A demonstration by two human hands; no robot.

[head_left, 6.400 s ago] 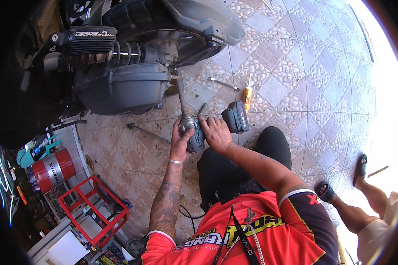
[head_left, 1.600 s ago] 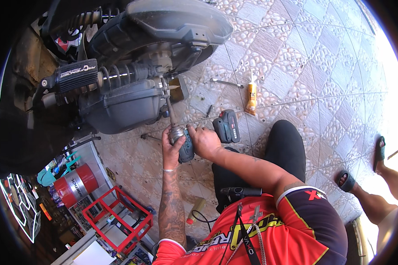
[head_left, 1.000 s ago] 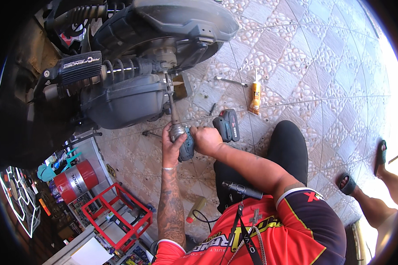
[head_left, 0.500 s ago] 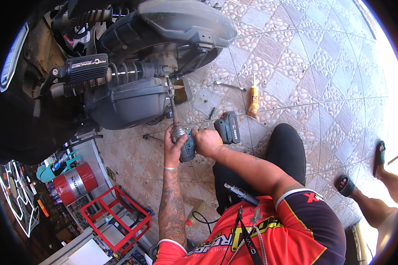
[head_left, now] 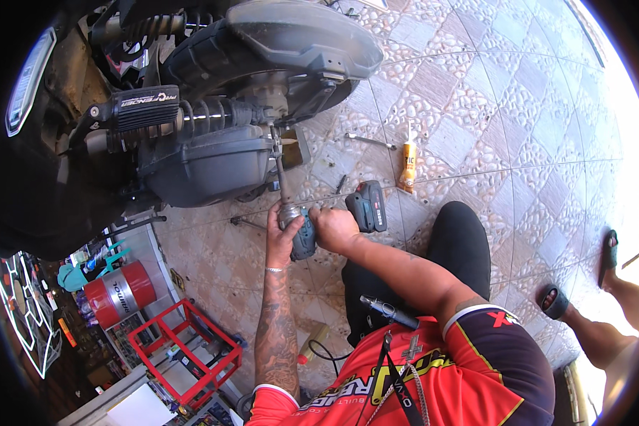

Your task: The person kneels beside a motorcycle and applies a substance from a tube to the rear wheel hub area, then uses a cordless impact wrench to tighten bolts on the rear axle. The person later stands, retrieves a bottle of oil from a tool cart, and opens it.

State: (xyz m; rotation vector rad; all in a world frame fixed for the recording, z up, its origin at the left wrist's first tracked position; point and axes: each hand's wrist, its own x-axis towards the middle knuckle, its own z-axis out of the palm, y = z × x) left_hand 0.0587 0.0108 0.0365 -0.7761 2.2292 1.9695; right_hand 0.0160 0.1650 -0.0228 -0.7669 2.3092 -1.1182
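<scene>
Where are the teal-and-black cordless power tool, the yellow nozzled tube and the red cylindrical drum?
Teal-and-black cordless power tool (head_left: 304, 242): head view, on its motor housing.
Yellow nozzled tube (head_left: 408, 163): head view, mid-body.
Red cylindrical drum (head_left: 121, 294): head view, pale band.

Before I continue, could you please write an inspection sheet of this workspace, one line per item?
Surface: patterned tile floor
Things in hand: cordless power tool, its shaft toward the motorbike; contact unclear
Clutter: metal hand tool, orange tube, small dark part
Grip: left hand around the tool's metal nose, right hand between its body and battery
Cables: dark cord beside the red shirt
Surroundings: red drum, red frame, another person's feet
</scene>
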